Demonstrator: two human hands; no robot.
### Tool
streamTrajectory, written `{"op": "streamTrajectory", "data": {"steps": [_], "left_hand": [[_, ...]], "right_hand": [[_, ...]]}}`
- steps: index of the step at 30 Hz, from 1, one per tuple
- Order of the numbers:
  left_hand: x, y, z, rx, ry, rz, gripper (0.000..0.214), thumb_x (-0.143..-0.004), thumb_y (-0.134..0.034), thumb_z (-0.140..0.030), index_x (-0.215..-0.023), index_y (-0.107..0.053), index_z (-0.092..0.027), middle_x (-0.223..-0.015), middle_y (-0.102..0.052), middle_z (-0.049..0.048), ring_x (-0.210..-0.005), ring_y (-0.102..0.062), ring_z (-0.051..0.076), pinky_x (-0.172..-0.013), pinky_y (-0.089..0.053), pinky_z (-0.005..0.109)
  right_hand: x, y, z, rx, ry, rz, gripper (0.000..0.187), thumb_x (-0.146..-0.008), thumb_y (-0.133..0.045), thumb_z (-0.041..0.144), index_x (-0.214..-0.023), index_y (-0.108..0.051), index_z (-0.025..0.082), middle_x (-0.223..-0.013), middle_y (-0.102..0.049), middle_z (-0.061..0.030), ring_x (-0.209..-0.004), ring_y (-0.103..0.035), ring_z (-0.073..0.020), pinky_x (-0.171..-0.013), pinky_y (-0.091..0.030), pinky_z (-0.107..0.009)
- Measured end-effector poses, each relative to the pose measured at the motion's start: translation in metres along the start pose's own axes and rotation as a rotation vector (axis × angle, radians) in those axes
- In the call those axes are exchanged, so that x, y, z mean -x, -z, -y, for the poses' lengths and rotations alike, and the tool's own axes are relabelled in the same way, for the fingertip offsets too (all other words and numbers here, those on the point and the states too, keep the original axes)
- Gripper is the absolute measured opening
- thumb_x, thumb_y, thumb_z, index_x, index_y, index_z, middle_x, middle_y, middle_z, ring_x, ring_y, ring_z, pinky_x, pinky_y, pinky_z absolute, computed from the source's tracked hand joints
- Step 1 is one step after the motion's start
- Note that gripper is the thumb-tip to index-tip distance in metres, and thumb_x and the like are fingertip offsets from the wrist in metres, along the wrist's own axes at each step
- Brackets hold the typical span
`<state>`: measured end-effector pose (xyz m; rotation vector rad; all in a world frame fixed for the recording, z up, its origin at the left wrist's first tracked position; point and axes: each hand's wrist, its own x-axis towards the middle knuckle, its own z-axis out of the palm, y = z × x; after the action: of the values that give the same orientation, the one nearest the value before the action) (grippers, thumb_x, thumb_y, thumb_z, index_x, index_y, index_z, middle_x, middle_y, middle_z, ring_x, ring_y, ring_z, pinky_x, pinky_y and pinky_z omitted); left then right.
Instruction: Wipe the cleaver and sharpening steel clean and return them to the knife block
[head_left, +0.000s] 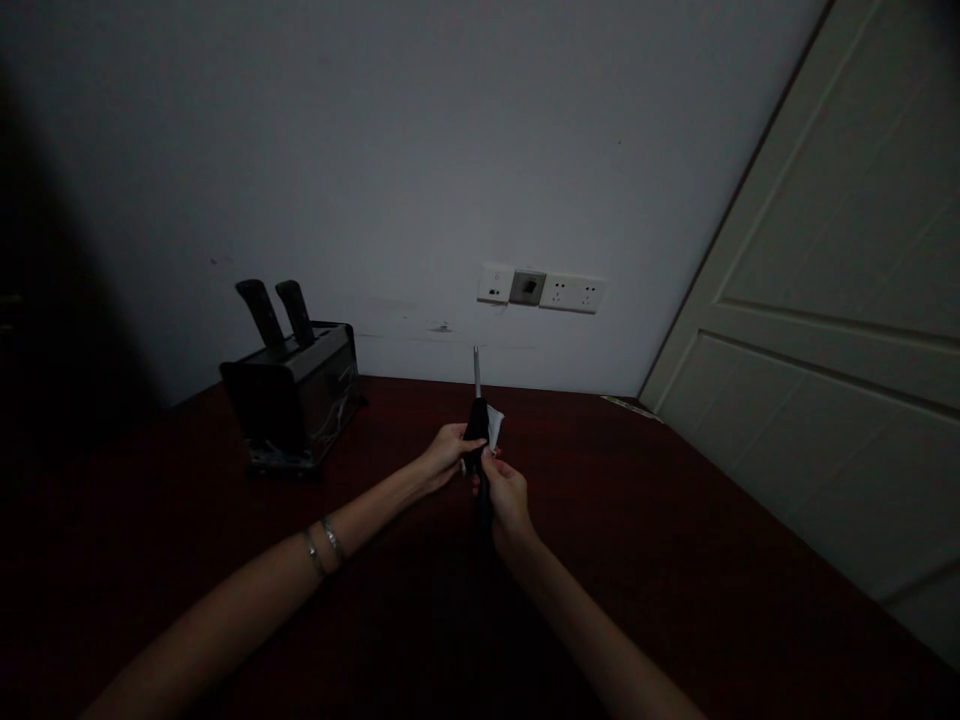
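Over the dark red table, both my hands are on a black tool [475,430] with a thin silver rod pointing up and away from me. It looks like a long-nosed lighter, but the dim light hides its exact kind. My left hand [445,452] grips its body from the left, thumb laid across it. From the right, my right hand [510,497] has its fingers closed around the lower part. A small white piece [495,424], like a cloth or paper, sticks up beside the tool above my right thumb. Whether my right fingers pinch it too is unclear.
At the left on the table [420,400] stands a black and metallic toaster-like box [319,380] with two black handles rising from its top. Wall sockets [574,293] sit on the wall behind. A pale panelled door [825,330] slants along the right side.
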<state>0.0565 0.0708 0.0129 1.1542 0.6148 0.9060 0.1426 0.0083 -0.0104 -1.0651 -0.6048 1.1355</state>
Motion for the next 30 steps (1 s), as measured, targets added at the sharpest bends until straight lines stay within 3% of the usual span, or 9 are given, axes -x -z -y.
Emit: {"op": "streamTrajectory", "data": {"steps": [5,11,19,26,30], "left_hand": [[-0.011,-0.012,-0.002,-0.055,-0.042,-0.098,0.013,-0.067,-0.067,-0.017,-0.064,-0.057,-0.010,-0.055,-0.061,0.0046,-0.037,-0.051,0.009,-0.032,-0.033,0.017],[-0.041,-0.012,-0.029,-0.087,-0.075,-0.200,0.010,-0.069,-0.062,-0.007,-0.064,-0.054,-0.011,-0.051,-0.058,0.0015,-0.039,-0.054,0.010,-0.040,-0.042,0.018],[-0.081,0.009,-0.081,-0.099,-0.105,-0.296,0.012,-0.074,-0.055,-0.004,-0.063,-0.055,-0.008,-0.045,-0.058,0.0040,-0.036,-0.052,0.010,-0.037,-0.040,0.018],[-0.107,0.026,-0.099,0.048,-0.178,-0.349,0.005,-0.075,-0.055,-0.004,-0.073,-0.056,-0.008,-0.047,-0.058,0.0032,-0.038,-0.053,0.010,-0.041,-0.043,0.020],[-0.105,0.042,-0.105,0.191,-0.216,-0.305,0.005,-0.079,-0.052,-0.008,-0.077,-0.056,-0.009,-0.054,-0.060,0.0027,-0.044,-0.055,0.009,-0.046,-0.045,0.018]], "right_hand": [[-0.001,0.000,-0.001,0.000,0.020,-0.026,0.038,-0.056,-0.072,0.049,-0.057,-0.055,0.015,-0.046,-0.052,0.0034,-0.038,-0.041,-0.0055,-0.038,-0.034,-0.020],[0.003,-0.004,0.003,0.000,0.053,-0.054,0.039,-0.059,-0.069,0.050,-0.058,-0.057,0.013,-0.050,-0.055,0.0022,-0.038,-0.041,-0.0046,-0.037,-0.033,-0.019],[0.018,-0.011,0.008,0.026,-0.020,0.012,0.034,-0.067,-0.065,0.045,-0.058,-0.058,0.013,-0.046,-0.052,0.0038,-0.037,-0.041,-0.0040,-0.036,-0.033,-0.017],[0.026,-0.013,0.003,0.046,-0.036,0.024,0.034,-0.069,-0.064,0.044,-0.058,-0.058,0.013,-0.045,-0.052,0.0032,-0.036,-0.041,-0.0043,-0.036,-0.034,-0.017],[0.027,-0.014,0.002,0.034,0.006,0.042,0.033,-0.063,-0.068,0.044,-0.060,-0.058,0.013,-0.051,-0.058,0.0008,-0.038,-0.044,-0.0048,-0.036,-0.036,-0.018]]}}
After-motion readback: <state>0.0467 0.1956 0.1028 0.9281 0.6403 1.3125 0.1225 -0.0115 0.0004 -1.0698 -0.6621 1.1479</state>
